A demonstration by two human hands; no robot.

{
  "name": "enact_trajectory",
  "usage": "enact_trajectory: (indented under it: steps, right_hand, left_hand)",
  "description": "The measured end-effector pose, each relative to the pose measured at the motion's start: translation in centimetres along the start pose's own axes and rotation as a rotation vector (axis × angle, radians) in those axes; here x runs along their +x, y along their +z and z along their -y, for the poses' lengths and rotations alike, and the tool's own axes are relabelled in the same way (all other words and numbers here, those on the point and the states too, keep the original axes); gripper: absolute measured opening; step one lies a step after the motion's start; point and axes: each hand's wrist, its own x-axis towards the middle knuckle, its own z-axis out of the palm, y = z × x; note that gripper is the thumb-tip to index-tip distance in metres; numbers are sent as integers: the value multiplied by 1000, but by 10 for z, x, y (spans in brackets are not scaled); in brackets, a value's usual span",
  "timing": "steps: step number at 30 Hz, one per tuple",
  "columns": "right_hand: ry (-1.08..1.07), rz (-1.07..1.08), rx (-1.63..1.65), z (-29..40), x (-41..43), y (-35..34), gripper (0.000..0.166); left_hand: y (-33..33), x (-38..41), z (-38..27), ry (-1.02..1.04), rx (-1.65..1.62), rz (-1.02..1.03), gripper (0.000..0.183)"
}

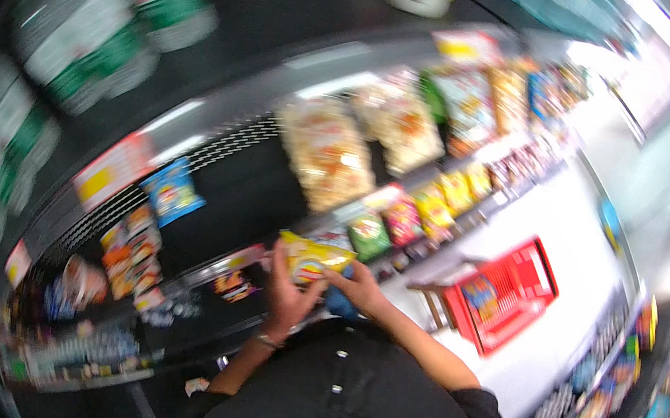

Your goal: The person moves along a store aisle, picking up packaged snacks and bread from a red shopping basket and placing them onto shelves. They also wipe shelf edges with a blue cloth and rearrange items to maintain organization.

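Note:
A yellow snack bag (314, 259) is held in front of my chest by both hands. My left hand (290, 295) grips its left side and lower edge. At its right edge, my right hand (359, 288) pinches the bag between thumb and fingers. The bag bears a round printed mark and is somewhat blurred. Just past it, a green snack bag (369, 237) and a pink snack bag (402, 219) stand along the shelf's front edge. Several small yellow bags (434, 212) follow in that row.
Large clear bags of puffed snacks (327, 154) stand on the black shelf (244, 178), with a blue snack bag (173, 191) to the left. Big bottles with green labels (87, 43) fill the upper shelf. A red shopping basket (507, 301) holding a packet stands on the white floor.

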Motion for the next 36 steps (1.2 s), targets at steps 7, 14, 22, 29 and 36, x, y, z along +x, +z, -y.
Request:
enact_trajectory:
  steps: [7, 14, 22, 29, 36]
  right_hand:
    - [-84, 56, 68, 21, -29, -39, 46]
    - [-201, -158, 160, 8, -66, -96, 50]
    - [26, -681, 502, -33, -139, -206, 42]
    - [16, -1280, 533, -139, -223, -332, 43]
    - [410, -1403, -10, -196, -248, -376, 53]
  left_hand:
    - [15, 5, 22, -323, -411, 169, 39]
    - [87, 13, -1, -168, -267, 374, 40]
    - [149, 7, -45, -256, -254, 589, 36]
    - [164, -7, -26, -266, -200, 695, 30]
    - [172, -14, -33, -270, -152, 671, 27]
